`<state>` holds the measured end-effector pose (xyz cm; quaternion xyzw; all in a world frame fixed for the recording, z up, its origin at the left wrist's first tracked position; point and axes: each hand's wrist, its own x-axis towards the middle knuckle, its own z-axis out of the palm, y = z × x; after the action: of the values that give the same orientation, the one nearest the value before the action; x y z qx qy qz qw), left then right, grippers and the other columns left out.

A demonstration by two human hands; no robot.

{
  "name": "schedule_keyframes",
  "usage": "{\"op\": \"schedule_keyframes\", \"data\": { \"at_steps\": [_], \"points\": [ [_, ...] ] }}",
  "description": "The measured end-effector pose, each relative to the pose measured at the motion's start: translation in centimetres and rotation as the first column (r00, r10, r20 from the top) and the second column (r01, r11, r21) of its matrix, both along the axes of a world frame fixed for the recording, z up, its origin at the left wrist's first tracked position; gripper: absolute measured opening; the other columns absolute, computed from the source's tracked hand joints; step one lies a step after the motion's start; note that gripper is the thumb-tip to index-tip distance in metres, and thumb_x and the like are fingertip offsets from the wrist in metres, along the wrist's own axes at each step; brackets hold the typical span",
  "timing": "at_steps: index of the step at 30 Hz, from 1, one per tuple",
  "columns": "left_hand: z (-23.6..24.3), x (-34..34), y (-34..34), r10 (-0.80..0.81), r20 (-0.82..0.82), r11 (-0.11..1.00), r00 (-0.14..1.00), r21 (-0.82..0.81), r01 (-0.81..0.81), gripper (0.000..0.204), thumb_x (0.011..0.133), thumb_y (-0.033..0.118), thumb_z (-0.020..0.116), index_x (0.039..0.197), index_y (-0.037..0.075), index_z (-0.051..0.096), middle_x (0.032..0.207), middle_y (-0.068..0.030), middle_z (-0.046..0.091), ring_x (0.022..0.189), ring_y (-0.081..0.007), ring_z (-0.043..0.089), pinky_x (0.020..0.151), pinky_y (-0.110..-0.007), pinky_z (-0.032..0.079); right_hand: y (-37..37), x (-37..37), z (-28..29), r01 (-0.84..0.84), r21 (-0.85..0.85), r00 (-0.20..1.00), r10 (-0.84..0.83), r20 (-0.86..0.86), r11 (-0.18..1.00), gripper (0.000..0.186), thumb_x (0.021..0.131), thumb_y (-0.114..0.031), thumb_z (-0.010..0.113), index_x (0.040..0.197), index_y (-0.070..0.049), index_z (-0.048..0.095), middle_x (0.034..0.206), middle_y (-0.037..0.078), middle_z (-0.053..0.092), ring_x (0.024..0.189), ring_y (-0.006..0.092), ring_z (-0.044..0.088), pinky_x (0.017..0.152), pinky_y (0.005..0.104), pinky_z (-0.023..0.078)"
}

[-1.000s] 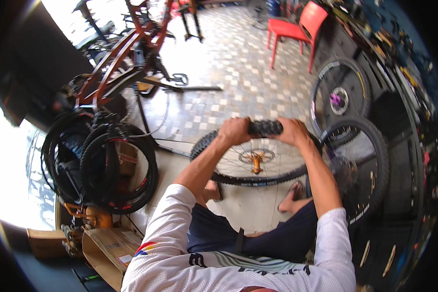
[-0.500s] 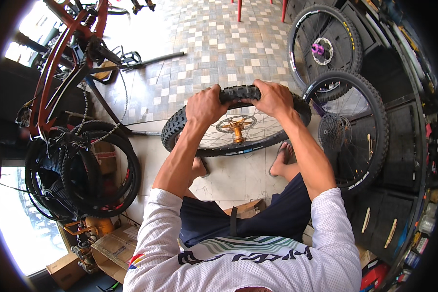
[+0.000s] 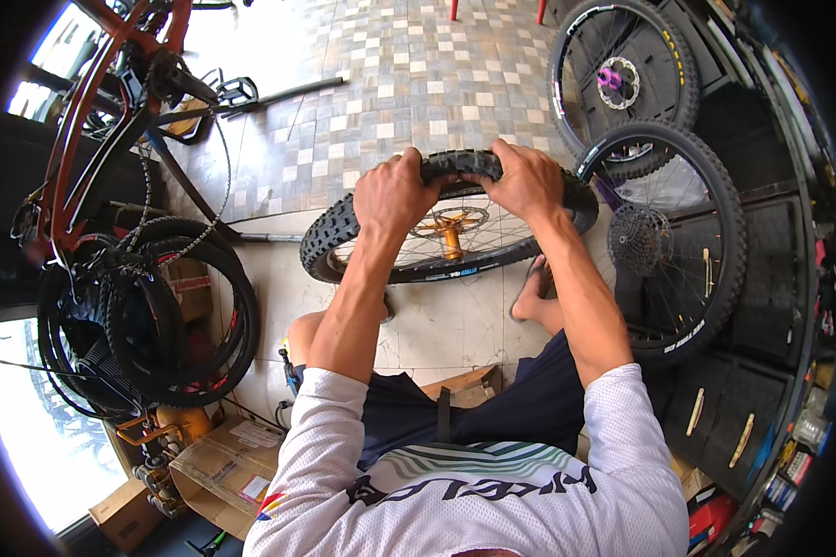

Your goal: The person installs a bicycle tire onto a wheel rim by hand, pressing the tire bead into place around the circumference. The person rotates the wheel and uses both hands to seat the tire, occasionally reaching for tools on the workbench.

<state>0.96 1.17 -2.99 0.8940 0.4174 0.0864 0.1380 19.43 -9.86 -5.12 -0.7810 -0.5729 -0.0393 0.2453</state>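
A bicycle wheel with a knobby black tire (image 3: pixel 326 237) stands tilted over the floor between my feet, its near edge low. Its gold hub (image 3: pixel 451 243) and a brake disc show through the spokes. My left hand (image 3: pixel 390 193) is wrapped over the tire's far top edge, left of the middle. On the same edge, a short stretch of tread apart, my right hand (image 3: pixel 528 187) grips the tire too. Both thumbs lie inward, toward each other. The undersides of the fingers are hidden, and whether the tire's bead sits in the rim cannot be made out.
Two more wheels, one with a purple hub (image 3: pixel 609 79) and one with a cassette (image 3: pixel 640 239), lean against dark cabinets (image 3: pixel 757 278) on the right. To the left, a red bike frame (image 3: pixel 88 121) hangs above stacked tires (image 3: pixel 241 316). A cardboard box (image 3: pixel 223 464) lies lower left.
My hands and the wheel's far edge sit slightly higher in the picture, and the wheel is tilted a little differently. My left knee has come into view. Both hands keep their hold.
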Motion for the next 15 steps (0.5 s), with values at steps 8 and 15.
{"op": "schedule_keyframes", "data": {
  "at_steps": [8,15],
  "points": [
    [2.1,-0.5,-0.6,-0.107,-0.018,0.993,0.994,-0.055,0.106,0.057,0.077,0.061,0.084,0.091,0.006,0.076,0.082,-0.0182,0.076,0.081,-0.0378,0.076,0.073,-0.048,0.060,-2.1,0.1,3.9,-0.022,-0.274,0.993,-0.010,-0.114,0.961,0.058,0.074,-0.060,0.087,0.103,-0.011,0.075,0.084,0.016,0.076,0.084,0.0397,0.074,0.073,0.0495,0.057],
    [2.4,-1.7,-1.4,-0.271,0.030,0.948,0.962,-0.165,0.273,0.061,0.072,0.062,0.087,0.092,0.005,0.079,0.088,-0.0192,0.076,0.087,-0.0376,0.075,0.079,-0.048,0.059,-5.3,-0.1,5.0,-0.115,-0.299,0.982,0.063,-0.177,0.947,0.056,0.075,-0.058,0.087,0.107,-0.013,0.078,0.086,0.017,0.077,0.088,0.0398,0.074,0.080,0.0466,0.057]
  ]
}}
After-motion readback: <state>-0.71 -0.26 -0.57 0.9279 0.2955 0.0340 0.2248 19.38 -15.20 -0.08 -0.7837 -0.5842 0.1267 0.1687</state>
